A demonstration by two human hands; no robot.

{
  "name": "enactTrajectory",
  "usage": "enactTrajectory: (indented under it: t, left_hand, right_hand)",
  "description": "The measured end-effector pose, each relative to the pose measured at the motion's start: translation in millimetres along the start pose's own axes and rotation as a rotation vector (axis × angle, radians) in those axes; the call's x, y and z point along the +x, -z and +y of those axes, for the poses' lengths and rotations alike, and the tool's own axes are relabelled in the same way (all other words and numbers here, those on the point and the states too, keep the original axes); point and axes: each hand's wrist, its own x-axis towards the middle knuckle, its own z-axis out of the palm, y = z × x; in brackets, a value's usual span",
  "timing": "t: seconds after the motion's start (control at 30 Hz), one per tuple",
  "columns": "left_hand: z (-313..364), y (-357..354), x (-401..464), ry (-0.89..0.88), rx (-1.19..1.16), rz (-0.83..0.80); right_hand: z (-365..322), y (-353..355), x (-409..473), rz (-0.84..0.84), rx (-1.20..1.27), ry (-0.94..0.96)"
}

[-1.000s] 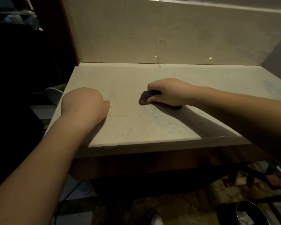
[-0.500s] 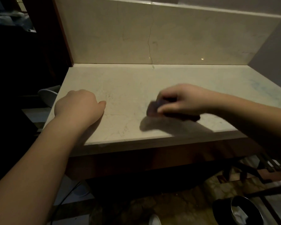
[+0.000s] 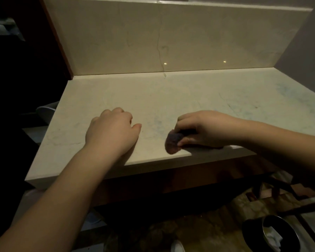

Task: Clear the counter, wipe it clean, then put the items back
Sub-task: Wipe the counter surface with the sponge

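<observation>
While the right hand (image 3: 205, 130) curls its fingers and thumb round a small dark cloth (image 3: 174, 140), it holds that cloth down on the pale stone counter (image 3: 171, 99), close to the front edge. The left hand (image 3: 111, 131) rests knuckles-up on the counter just beside it, fingers folded under and holding nothing, thumb lying along the stone. Faint bluish smears show on the surface toward the right. A matching backsplash (image 3: 189, 39) rises behind, with a thin crack running down it. On the floor at lower right stands a dark bin (image 3: 253, 231) with crumpled white paper inside. I can read no writing or label anywhere.
</observation>
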Motion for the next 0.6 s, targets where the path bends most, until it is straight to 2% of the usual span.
enactTrajectory:
  t: [0.2,0.33,0.47,0.53,0.6]
  left_hand:
    - [25.6,4.0,11.8,-0.066,-0.024,-0.091]
    - [27.0,0.6,18.2,-0.079,-0.002,-0.112]
    - [22.9,0.3,20.5,-0.111,0.042,-0.128]
    - [23.4,1.2,22.0,-0.103,0.055,-0.134]
    - [24.8,1.3,23.7,-0.092,0.076,-0.141]
  right_hand:
    - [33.3,11.4,39.0,0.042,-0.058,-0.233]
    - [21.3,2.1,16.6,0.096,-0.005,-0.137]
    - [9.0,-3.6,-27.8,0.020,0.073,0.027]
    - [16.7,-0.4,-25.3,0.009,0.097,0.003]
    - [30.0,4.7,-7.1,0.053,0.058,-0.118]
